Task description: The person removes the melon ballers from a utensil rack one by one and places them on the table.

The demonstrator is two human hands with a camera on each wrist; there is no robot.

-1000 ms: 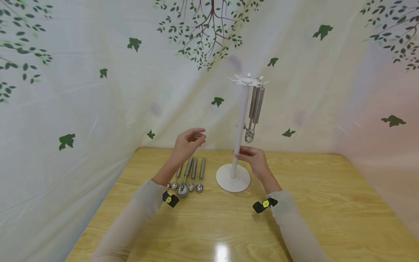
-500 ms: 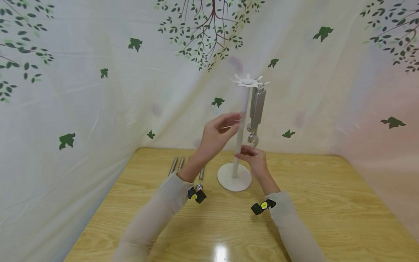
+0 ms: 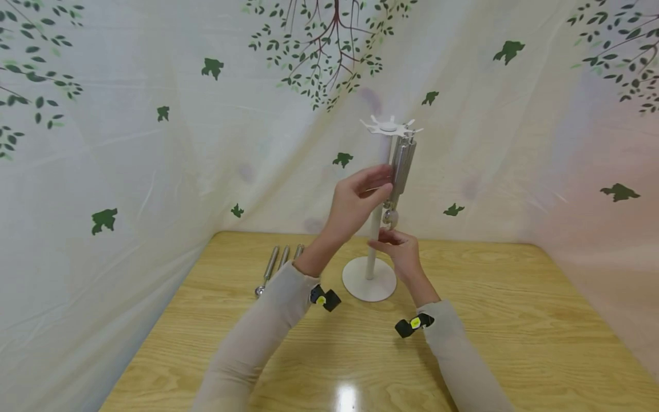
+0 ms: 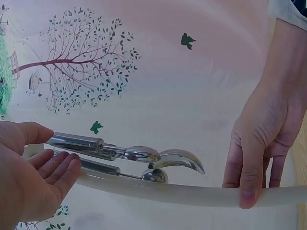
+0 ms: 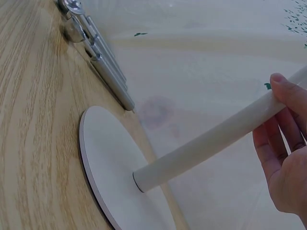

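A white stand point(image 3: 355, 283) with a round base and a spoked top holds several hanging metal scoops point(image 3: 405, 171) on its right side. My left hand point(image 3: 355, 200) reaches past the pole to their steel handles. In the left wrist view, the scoops' rounded heads point(image 4: 142, 154) show, and the thumb and relaxed fingers point(image 4: 67, 172) lie at either side of the handles, right at them. Low on the pole point(image 5: 206, 143), my right hand point(image 3: 404, 254) pinches it between thumb and fingers.
On the wooden table point(image 3: 463, 355), more metal scoops point(image 3: 271, 263) lie left of the stand, partly hidden by the left forearm. A pale curtain point(image 3: 154, 171) with printed leaves hangs behind the table.
My left hand has moved right and up from above the scoops on the table to the hanging ones, which have shifted slightly. The right hand has stayed on the pole.
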